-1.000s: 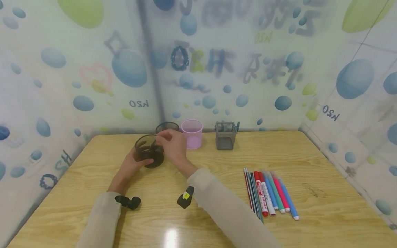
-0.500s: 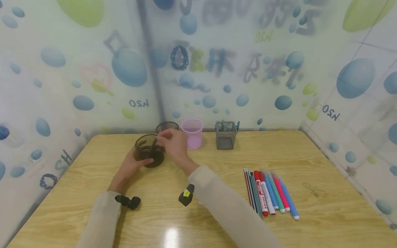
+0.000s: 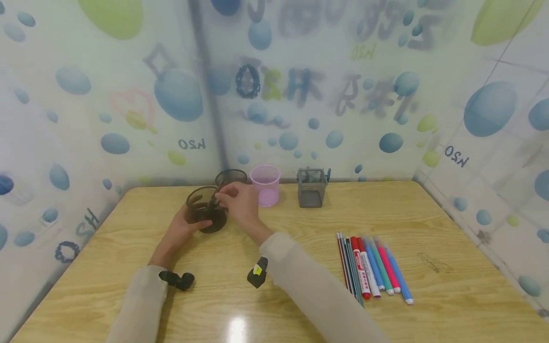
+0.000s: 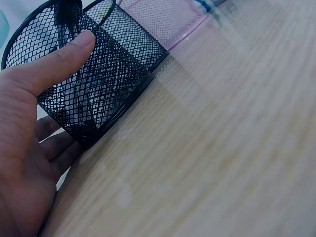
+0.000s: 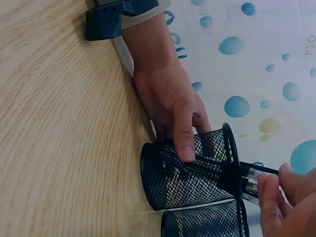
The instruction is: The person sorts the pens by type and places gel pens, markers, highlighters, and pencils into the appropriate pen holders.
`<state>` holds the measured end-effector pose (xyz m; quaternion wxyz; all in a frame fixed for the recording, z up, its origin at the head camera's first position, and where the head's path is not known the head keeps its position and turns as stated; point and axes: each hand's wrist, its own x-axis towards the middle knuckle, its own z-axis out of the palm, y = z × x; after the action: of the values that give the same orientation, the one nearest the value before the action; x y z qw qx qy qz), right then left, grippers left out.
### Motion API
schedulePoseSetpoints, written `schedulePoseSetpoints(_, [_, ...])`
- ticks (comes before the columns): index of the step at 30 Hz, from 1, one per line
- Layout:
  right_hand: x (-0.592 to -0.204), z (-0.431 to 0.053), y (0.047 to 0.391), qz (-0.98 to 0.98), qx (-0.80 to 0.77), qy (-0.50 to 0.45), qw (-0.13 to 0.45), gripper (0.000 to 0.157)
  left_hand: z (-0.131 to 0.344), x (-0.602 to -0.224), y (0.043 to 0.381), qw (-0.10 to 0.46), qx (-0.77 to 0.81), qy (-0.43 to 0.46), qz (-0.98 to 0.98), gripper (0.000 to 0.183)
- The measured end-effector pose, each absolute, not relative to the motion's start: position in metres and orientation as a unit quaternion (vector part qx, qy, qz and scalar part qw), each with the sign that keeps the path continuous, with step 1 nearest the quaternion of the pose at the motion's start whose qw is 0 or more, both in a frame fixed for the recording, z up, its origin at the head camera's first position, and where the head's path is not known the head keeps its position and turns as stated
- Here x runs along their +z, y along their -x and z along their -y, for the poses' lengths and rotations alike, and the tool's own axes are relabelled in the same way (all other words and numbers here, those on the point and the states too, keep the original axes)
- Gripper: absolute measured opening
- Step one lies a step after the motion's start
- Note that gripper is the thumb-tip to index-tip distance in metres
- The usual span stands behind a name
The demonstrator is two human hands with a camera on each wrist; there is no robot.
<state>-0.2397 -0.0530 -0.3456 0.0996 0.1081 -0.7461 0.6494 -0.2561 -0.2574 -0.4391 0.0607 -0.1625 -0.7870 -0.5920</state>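
My left hand [image 3: 182,226] grips a round black mesh pen cup [image 4: 106,94], thumb on the near side and fingers around the back. The cup stands upright on the table. At its rim my right hand [image 3: 241,202] pinches dark pens [image 5: 253,181] between thumb and fingertips. In the right wrist view they have clear, shiny parts near the fingertips, and their lower ends reach inside the cup. Just behind stands a second black mesh pen cup [image 3: 231,176], partly hidden by my right hand.
A pink mesh cup [image 3: 267,190] and a square grey mesh holder [image 3: 311,193] stand along the table's back edge. To the right, pencils [image 3: 346,262], red-capped markers [image 3: 362,269] and coloured felt-tip pens [image 3: 388,267] lie side by side. A patterned wall [image 3: 326,114] rises behind.
My right hand has dropped slightly at the cup's rim, and a dark pen end now shows above its fingertips. The left hand and the cup have stayed in place.
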Motion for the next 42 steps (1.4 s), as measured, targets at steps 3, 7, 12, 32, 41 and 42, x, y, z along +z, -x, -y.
schedulePoseSetpoints(3, [-0.347,0.053,0.239,0.755,0.640,-0.108,0.092,0.010,0.258,-0.440,0.255,0.058,-0.593,0.163,0.786,0.078])
schedulePoseSetpoints(7, [-0.348,0.053,0.242,0.747,0.649,-0.109,0.093,0.010,0.258,-0.441,0.255,0.054,-0.602,0.170,0.779,0.078])
schedulePoseSetpoints(12, [-0.344,0.052,0.249,0.747,0.642,-0.116,0.126,0.009,0.257,-0.440,0.256,0.062,-0.602,0.175,0.777,0.078])
schedulePoseSetpoints(32, [-0.352,0.047,0.249,0.761,0.629,-0.115,0.112,0.012,0.256,-0.436,0.255,0.062,-0.601,0.166,0.779,0.088])
schedulePoseSetpoints(41, [-0.349,0.030,0.244,0.727,0.663,-0.127,0.125,0.009,0.255,-0.436,0.254,0.068,-0.595,0.143,0.788,0.091])
schedulePoseSetpoints(42, [-0.349,0.025,0.242,0.716,0.676,-0.124,0.122,0.009,0.254,-0.437,0.254,0.070,-0.594,0.136,0.790,0.091])
